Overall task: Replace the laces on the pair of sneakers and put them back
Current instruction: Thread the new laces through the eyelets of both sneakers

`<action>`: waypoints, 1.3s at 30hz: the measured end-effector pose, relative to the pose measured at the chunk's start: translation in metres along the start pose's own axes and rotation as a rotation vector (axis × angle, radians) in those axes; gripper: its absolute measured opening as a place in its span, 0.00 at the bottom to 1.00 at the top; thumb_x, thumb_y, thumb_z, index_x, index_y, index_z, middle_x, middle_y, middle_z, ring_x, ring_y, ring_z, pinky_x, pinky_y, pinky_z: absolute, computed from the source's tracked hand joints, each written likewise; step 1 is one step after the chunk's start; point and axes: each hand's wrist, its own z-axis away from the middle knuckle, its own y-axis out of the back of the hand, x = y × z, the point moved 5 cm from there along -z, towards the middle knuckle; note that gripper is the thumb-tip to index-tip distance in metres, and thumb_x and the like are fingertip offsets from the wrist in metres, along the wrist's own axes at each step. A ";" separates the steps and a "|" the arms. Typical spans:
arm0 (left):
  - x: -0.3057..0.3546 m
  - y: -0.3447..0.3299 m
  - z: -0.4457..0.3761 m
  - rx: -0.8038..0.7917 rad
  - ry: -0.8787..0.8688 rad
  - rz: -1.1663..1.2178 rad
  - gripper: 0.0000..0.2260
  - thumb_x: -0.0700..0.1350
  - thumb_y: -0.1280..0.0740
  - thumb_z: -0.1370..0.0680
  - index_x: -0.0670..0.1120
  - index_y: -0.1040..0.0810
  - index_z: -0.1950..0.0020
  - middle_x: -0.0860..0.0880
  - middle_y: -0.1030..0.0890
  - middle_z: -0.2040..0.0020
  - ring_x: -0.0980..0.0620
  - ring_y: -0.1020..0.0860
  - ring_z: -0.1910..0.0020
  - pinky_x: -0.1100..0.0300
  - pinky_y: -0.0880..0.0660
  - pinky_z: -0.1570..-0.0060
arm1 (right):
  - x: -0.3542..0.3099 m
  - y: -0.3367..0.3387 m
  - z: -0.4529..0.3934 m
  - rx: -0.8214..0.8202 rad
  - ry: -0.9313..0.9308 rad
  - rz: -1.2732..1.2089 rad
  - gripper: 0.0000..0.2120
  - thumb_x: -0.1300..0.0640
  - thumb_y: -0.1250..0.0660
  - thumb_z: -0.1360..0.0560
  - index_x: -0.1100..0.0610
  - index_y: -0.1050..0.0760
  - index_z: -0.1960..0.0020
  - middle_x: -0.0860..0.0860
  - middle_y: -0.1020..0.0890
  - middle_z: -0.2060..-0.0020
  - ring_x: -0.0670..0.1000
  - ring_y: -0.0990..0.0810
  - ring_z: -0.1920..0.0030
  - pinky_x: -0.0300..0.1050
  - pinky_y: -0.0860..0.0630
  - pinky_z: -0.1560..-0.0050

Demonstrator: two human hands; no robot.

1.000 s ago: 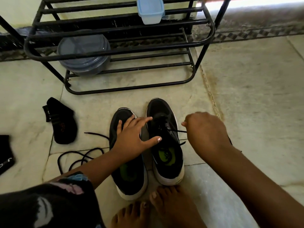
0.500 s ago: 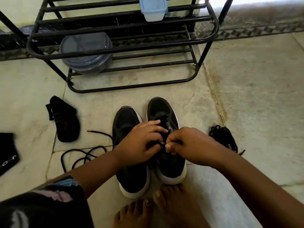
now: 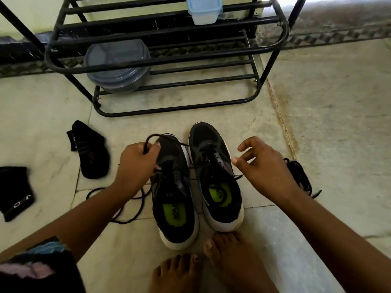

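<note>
The pair of sneakers (image 3: 198, 182) is sitting on the floor (image 3: 317, 123) at the frame's centre, toes toward twelve o'clock. The left hand (image 3: 135, 163), at nine o'clock of them, is gripping a black lace (image 3: 163, 137) looping from the right-side shoe. The right hand (image 3: 264, 166), at three o'clock, is hovering loosely uncurled, holding nothing clearly. Best to be drawing the lace slowly, steadying the shoe, evening both ends.

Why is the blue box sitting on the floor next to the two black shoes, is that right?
Not quite. The blue box is up on the black rack, not on the floor. The head view shows it resting on the rack's bars, well beyond the two black shoes, which do stand on the floor.
</note>
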 end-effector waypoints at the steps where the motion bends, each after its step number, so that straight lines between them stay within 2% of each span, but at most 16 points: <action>1: -0.003 0.004 0.000 0.014 0.015 -0.076 0.15 0.47 0.37 0.20 0.42 0.25 0.64 0.50 0.24 0.75 0.57 0.23 0.78 0.64 0.26 0.74 | 0.000 -0.001 0.001 0.006 0.002 0.011 0.08 0.51 0.33 0.25 0.48 0.31 0.49 0.43 0.21 0.61 0.40 0.24 0.62 0.34 0.32 0.66; 3: -0.009 0.011 0.002 0.015 0.046 -0.192 0.12 0.49 0.37 0.21 0.41 0.24 0.58 0.49 0.23 0.70 0.55 0.22 0.75 0.65 0.28 0.74 | -0.006 -0.006 0.003 -0.017 0.050 0.088 0.06 0.50 0.33 0.24 0.49 0.28 0.50 0.44 0.21 0.61 0.43 0.23 0.63 0.36 0.28 0.64; 6: -0.017 0.017 0.009 -0.032 0.068 -0.329 0.08 0.49 0.37 0.22 0.44 0.24 0.54 0.49 0.22 0.66 0.52 0.21 0.73 0.61 0.27 0.70 | -0.019 -0.028 0.006 -0.125 0.187 0.389 0.07 0.49 0.37 0.22 0.50 0.24 0.49 0.48 0.20 0.56 0.49 0.21 0.57 0.41 0.26 0.60; 11: -0.020 0.012 0.020 -0.227 0.051 -0.609 0.11 0.48 0.39 0.22 0.41 0.24 0.55 0.44 0.20 0.64 0.46 0.20 0.66 0.53 0.22 0.60 | -0.037 -0.056 0.009 -0.174 0.467 0.828 0.13 0.56 0.39 0.22 0.53 0.32 0.38 0.52 0.23 0.48 0.55 0.21 0.52 0.44 0.33 0.62; 14: -0.024 0.009 0.027 -0.402 0.129 -0.785 0.14 0.49 0.40 0.22 0.39 0.23 0.58 0.42 0.18 0.61 0.46 0.20 0.65 0.57 0.23 0.61 | -0.037 -0.058 0.008 -0.212 0.445 0.918 0.16 0.57 0.35 0.24 0.55 0.31 0.37 0.54 0.25 0.45 0.56 0.21 0.50 0.46 0.34 0.59; 18: -0.036 0.005 0.037 -0.576 0.370 -0.714 0.14 0.46 0.42 0.20 0.40 0.25 0.61 0.51 0.21 0.77 0.56 0.24 0.79 0.68 0.29 0.76 | -0.032 -0.065 0.009 -0.256 0.424 0.982 0.16 0.59 0.34 0.25 0.58 0.30 0.38 0.56 0.27 0.42 0.57 0.23 0.48 0.48 0.28 0.52; 19: -0.036 0.005 0.038 -0.593 0.367 -0.739 0.14 0.46 0.42 0.19 0.41 0.26 0.62 0.51 0.21 0.77 0.56 0.25 0.79 0.68 0.28 0.75 | -0.031 -0.066 0.008 -0.257 0.433 0.989 0.15 0.59 0.35 0.24 0.58 0.30 0.38 0.56 0.27 0.42 0.57 0.23 0.47 0.48 0.27 0.51; 22: -0.031 0.007 0.034 -0.606 0.315 -0.857 0.15 0.48 0.42 0.20 0.41 0.24 0.60 0.46 0.15 0.64 0.53 0.22 0.73 0.62 0.23 0.61 | -0.029 -0.070 0.005 -0.276 0.456 0.971 0.14 0.59 0.37 0.23 0.57 0.29 0.38 0.56 0.26 0.43 0.57 0.23 0.47 0.48 0.27 0.51; 24: -0.022 0.010 0.031 -0.608 0.299 -0.850 0.17 0.50 0.42 0.20 0.39 0.21 0.55 0.44 0.15 0.59 0.50 0.20 0.68 0.62 0.23 0.63 | -0.027 -0.065 0.000 -0.266 0.418 0.859 0.11 0.57 0.37 0.23 0.55 0.25 0.41 0.53 0.25 0.46 0.54 0.22 0.50 0.46 0.28 0.56; 27: -0.010 0.006 0.044 -0.858 0.480 -0.667 0.18 0.53 0.41 0.19 0.38 0.24 0.47 0.41 0.16 0.52 0.51 0.20 0.70 0.67 0.34 0.78 | -0.021 -0.042 -0.008 -0.257 0.212 0.436 0.09 0.49 0.35 0.24 0.52 0.19 0.52 0.49 0.20 0.56 0.49 0.21 0.58 0.40 0.27 0.61; 29: -0.004 0.006 0.055 -1.004 0.552 -0.641 0.19 0.55 0.41 0.19 0.39 0.28 0.41 0.41 0.18 0.49 0.52 0.19 0.69 0.66 0.32 0.78 | -0.017 -0.020 -0.012 -0.226 0.092 0.115 0.11 0.48 0.33 0.25 0.53 0.18 0.59 0.49 0.19 0.64 0.49 0.22 0.66 0.41 0.26 0.63; 31: 0.000 0.006 0.060 -1.053 0.536 -0.718 0.23 0.57 0.40 0.21 0.39 0.29 0.37 0.42 0.19 0.46 0.52 0.18 0.66 0.65 0.26 0.73 | -0.019 0.005 -0.014 -0.111 0.047 -0.150 0.12 0.50 0.34 0.24 0.54 0.20 0.64 0.50 0.20 0.70 0.48 0.25 0.71 0.42 0.28 0.65; 34: 0.014 0.007 0.057 -0.999 0.486 -0.746 0.25 0.61 0.40 0.23 0.38 0.28 0.46 0.43 0.19 0.47 0.52 0.18 0.69 0.63 0.24 0.72 | -0.029 0.037 -0.015 0.035 0.065 -0.474 0.14 0.55 0.40 0.20 0.57 0.23 0.62 0.53 0.19 0.69 0.49 0.23 0.67 0.46 0.24 0.60; 35: 0.019 0.010 0.054 -0.947 0.487 -0.711 0.25 0.62 0.40 0.24 0.39 0.27 0.49 0.43 0.19 0.48 0.51 0.18 0.70 0.63 0.25 0.74 | -0.034 0.044 -0.013 0.052 0.070 -0.571 0.14 0.56 0.42 0.19 0.57 0.24 0.61 0.52 0.21 0.71 0.50 0.24 0.69 0.46 0.24 0.63; 37: 0.030 0.016 0.044 -0.822 0.458 -0.623 0.26 0.62 0.42 0.24 0.39 0.24 0.49 0.44 0.17 0.51 0.53 0.20 0.73 0.64 0.28 0.77 | -0.044 0.054 -0.009 0.040 0.096 -0.708 0.14 0.55 0.45 0.18 0.56 0.26 0.58 0.49 0.27 0.74 0.48 0.31 0.75 0.40 0.32 0.74; 39: 0.044 0.022 0.032 -0.670 0.293 -0.588 0.21 0.58 0.41 0.22 0.41 0.21 0.49 0.46 0.16 0.53 0.55 0.22 0.71 0.65 0.31 0.75 | -0.055 0.062 -0.005 0.014 0.154 -0.766 0.14 0.55 0.47 0.18 0.56 0.26 0.56 0.47 0.31 0.74 0.45 0.39 0.76 0.37 0.41 0.77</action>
